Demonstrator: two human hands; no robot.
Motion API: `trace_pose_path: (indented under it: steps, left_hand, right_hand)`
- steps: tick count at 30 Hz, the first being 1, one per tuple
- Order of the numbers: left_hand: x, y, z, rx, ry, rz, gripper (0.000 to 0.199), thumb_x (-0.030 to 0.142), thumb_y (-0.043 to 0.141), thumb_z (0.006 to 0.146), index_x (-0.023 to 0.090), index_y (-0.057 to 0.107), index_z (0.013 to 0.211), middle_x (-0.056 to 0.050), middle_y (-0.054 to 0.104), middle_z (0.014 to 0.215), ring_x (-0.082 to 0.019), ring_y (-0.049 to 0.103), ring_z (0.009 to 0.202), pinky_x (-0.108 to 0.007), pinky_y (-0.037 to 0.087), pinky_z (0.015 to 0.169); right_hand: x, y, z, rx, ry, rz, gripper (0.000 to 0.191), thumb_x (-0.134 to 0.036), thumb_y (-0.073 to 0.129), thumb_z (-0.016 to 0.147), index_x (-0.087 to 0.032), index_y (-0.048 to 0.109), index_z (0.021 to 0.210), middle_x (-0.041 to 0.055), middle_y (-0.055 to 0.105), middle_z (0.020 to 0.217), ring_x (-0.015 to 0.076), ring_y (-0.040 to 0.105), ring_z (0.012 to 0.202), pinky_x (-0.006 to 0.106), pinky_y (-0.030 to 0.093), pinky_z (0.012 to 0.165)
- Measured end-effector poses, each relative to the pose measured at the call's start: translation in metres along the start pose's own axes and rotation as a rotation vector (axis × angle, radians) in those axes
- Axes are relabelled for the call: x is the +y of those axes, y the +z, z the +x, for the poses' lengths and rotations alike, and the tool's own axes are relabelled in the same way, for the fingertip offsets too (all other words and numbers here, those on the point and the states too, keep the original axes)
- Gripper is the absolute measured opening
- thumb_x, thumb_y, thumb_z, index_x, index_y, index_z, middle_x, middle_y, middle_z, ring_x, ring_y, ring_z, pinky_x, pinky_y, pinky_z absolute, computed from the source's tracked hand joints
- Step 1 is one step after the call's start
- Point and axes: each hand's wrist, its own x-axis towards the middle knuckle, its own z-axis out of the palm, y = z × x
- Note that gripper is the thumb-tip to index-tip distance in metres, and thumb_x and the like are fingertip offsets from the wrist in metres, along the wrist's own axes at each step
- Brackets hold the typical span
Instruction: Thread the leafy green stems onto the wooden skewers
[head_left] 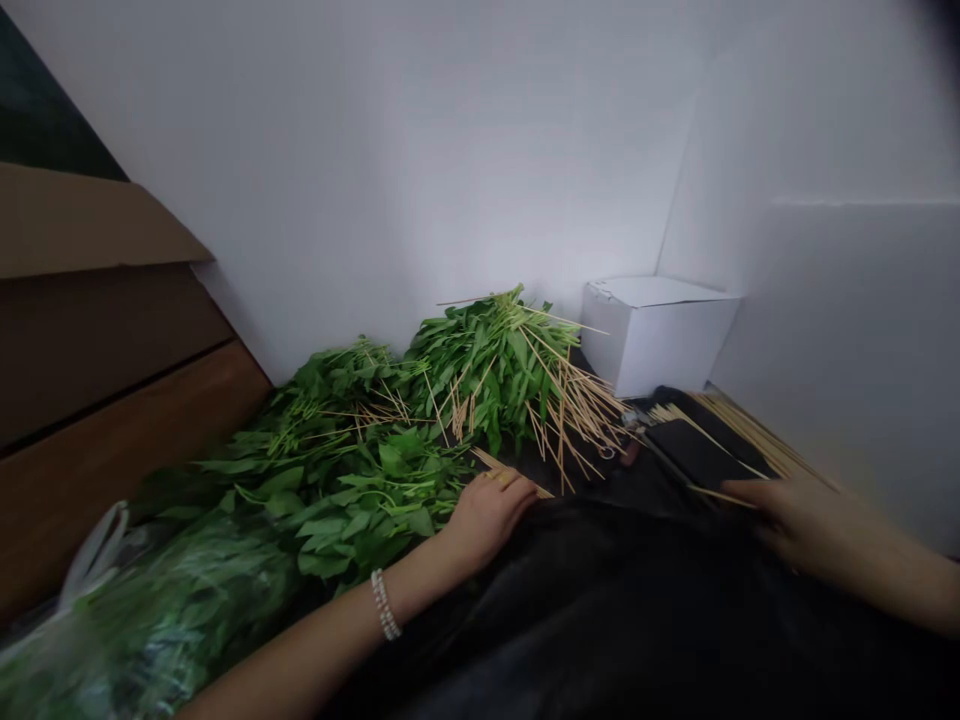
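Observation:
My left hand [491, 512], with a beaded bracelet [385, 605] on its wrist, has its fingers curled over a few bamboo skewers [491, 461]. Their ends show on both sides of the fingers; the fingertips are hidden. On the right, my right hand [802, 515] is closed on one thin bamboo skewer [720, 495], which points left. Leafy green stems [375, 490] lie in a loose heap left of my left hand. Beyond it, a taller pile of leafy greens [480, 350] has many bamboo skewers [577, 400] sticking out towards the right.
A white box [667, 330] stands in the corner against the white walls. Before it lie a dark flat object [697, 448] and more sticks [757, 435]. Black sheeting [600, 610] covers the front. A clear bag of greens [172, 620] and a cardboard box [97, 225] are left.

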Motion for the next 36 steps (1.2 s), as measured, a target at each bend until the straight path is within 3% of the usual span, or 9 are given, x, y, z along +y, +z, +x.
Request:
trace_pose_path:
  steps: [2,6,13,16,19,24,31,36]
  left_hand:
    - [0.002,0.003,0.012,-0.058,0.077,-0.008,0.027,0.014,0.041,0.094,0.023,0.060,0.111,-0.004,0.066,0.104,-0.018,0.062,0.097,-0.029,0.047,0.085]
    - [0.004,0.013,0.035,-0.207,0.127,0.020,0.035,0.008,0.043,0.089,0.026,0.059,0.114,-0.002,0.067,0.105,-0.020,0.065,0.093,-0.031,0.051,0.077]
    - [0.006,0.000,0.051,-0.401,0.216,0.058,0.043,0.014,0.057,0.075,0.021,0.052,0.117,-0.009,0.060,0.113,-0.025,0.065,0.093,-0.033,0.054,0.074]
    - [0.011,0.000,0.057,-0.447,0.232,0.156,0.036,0.014,0.058,0.074,0.016,0.053,0.110,-0.011,0.062,0.103,-0.025,0.065,0.086,-0.034,0.053,0.068]
    - [0.016,0.006,0.062,-0.444,0.278,0.245,0.023,0.012,0.053,0.080,0.013,0.055,0.103,-0.011,0.065,0.091,-0.024,0.065,0.080,-0.034,0.051,0.065]
    - [0.017,0.013,0.061,-0.296,0.375,0.361,0.016,0.013,0.043,0.090,0.013,0.057,0.099,-0.013,0.064,0.096,-0.025,0.061,0.088,-0.036,0.046,0.070]
    - [0.009,0.012,0.048,-0.230,0.344,0.357,0.017,0.016,0.037,0.096,0.016,0.051,0.104,-0.009,0.062,0.094,-0.021,0.059,0.083,-0.033,0.043,0.074]
    - [-0.008,0.006,0.055,-0.253,0.263,0.347,0.013,0.013,0.041,0.094,0.016,0.051,0.100,-0.008,0.059,0.098,-0.018,0.061,0.072,-0.029,0.045,0.063]
  right_hand:
    - [-0.013,0.019,0.009,-0.102,-0.017,-0.013,0.028,-0.008,0.050,0.074,-0.024,0.069,0.087,0.0066,0.072,0.088,0.0220,0.068,0.078,0.030,0.049,0.066]
    - [-0.022,0.039,0.011,-0.136,-0.002,-0.091,0.036,-0.005,0.048,0.074,-0.025,0.069,0.096,0.0054,0.072,0.095,0.0245,0.069,0.086,0.030,0.051,0.067]
    - [-0.023,0.035,0.007,-0.148,0.039,-0.074,0.035,-0.006,0.049,0.075,-0.025,0.070,0.095,0.0069,0.072,0.102,0.0230,0.069,0.083,0.028,0.051,0.067]
    - [-0.031,0.029,0.017,-0.204,0.048,-0.069,0.035,-0.007,0.048,0.075,-0.024,0.069,0.097,0.0081,0.071,0.103,0.0247,0.068,0.088,0.031,0.049,0.073]
    - [-0.036,0.025,0.029,-0.209,0.028,-0.082,0.033,-0.008,0.047,0.077,-0.023,0.067,0.099,0.0095,0.070,0.102,0.0261,0.066,0.091,0.033,0.047,0.075]
    - [-0.032,0.022,0.046,-0.195,0.006,-0.018,0.026,-0.010,0.046,0.077,-0.021,0.066,0.090,0.0084,0.070,0.093,0.0242,0.066,0.088,0.030,0.044,0.073]
    - [-0.021,0.018,0.061,-0.304,-0.047,0.257,0.019,-0.016,0.044,0.080,-0.018,0.063,0.081,0.0054,0.069,0.083,0.0204,0.065,0.078,0.026,0.042,0.067]
    - [-0.019,0.019,0.067,-0.314,0.016,0.200,0.023,-0.010,0.046,0.075,-0.017,0.066,0.083,0.0047,0.070,0.082,0.0202,0.066,0.079,0.025,0.043,0.069]
